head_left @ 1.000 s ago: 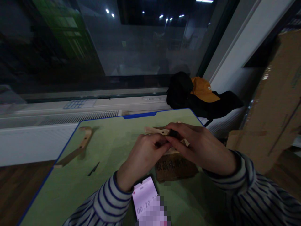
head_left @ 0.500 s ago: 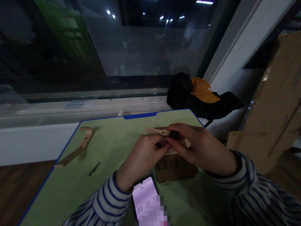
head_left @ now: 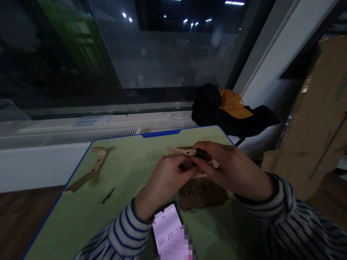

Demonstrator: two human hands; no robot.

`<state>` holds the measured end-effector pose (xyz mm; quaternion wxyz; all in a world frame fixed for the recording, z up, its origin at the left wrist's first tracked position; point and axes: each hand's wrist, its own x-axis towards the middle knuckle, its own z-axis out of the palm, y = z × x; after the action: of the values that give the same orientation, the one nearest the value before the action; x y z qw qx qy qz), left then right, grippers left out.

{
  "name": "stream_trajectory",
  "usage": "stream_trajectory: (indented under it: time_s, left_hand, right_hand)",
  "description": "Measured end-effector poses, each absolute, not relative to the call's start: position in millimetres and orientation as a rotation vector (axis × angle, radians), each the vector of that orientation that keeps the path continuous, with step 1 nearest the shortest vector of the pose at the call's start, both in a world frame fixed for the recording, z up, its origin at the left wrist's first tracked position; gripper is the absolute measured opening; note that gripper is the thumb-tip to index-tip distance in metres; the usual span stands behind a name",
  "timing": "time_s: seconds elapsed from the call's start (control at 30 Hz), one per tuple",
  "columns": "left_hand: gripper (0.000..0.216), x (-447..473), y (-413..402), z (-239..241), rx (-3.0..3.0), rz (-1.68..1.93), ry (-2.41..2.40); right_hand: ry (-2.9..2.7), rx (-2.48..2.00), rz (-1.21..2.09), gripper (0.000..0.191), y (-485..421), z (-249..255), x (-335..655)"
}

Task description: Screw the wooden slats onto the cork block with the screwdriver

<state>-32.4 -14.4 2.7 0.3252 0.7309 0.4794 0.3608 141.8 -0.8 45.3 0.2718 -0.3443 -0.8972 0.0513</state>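
Observation:
My right hand (head_left: 226,162) is closed, thumb and fingers pinching a small dark piece (head_left: 201,153) whose kind I cannot make out. Against its fingertips, my left hand (head_left: 172,171) is closed too; what it pinches is hidden behind its fingers. Just beyond the hands shows a pale wooden piece with a dark hole (head_left: 181,151), partly covered by them. More pale wood peeks out under the right hand. Below them lies a torn piece of brown cardboard (head_left: 203,196) with dark handwriting.
A curved wooden piece with holes (head_left: 101,159) lies at the table's left side, near a thin dark sliver (head_left: 108,195). A phone (head_left: 167,225) showing a timer rests in front. Beyond the green table (head_left: 132,155) are a black bag (head_left: 207,103), an orange cap (head_left: 234,103) and a cardboard box (head_left: 317,119).
Both hands stay almost in place, fingertips together, with a slight shift of the right fingers around the dark piece. Everything on the table lies as before.

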Motion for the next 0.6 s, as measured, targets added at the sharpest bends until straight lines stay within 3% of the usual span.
stream_trajectory:
  time_s: [0.37, 0.6]
  left_hand:
    - [0.012, -33.3, -14.2, 1.3, 1.951, 0.903, 1.271]
    - [0.013, -35.2, -14.4, 3.8, 1.981, 0.886, 1.245]
  right_hand:
    - [-2.404, -0.976, 0.192, 0.018, 0.0, 43.9, 141.6]
    - [-2.422, -0.927, 0.266, 0.031, -1.8, 47.7, 141.1]
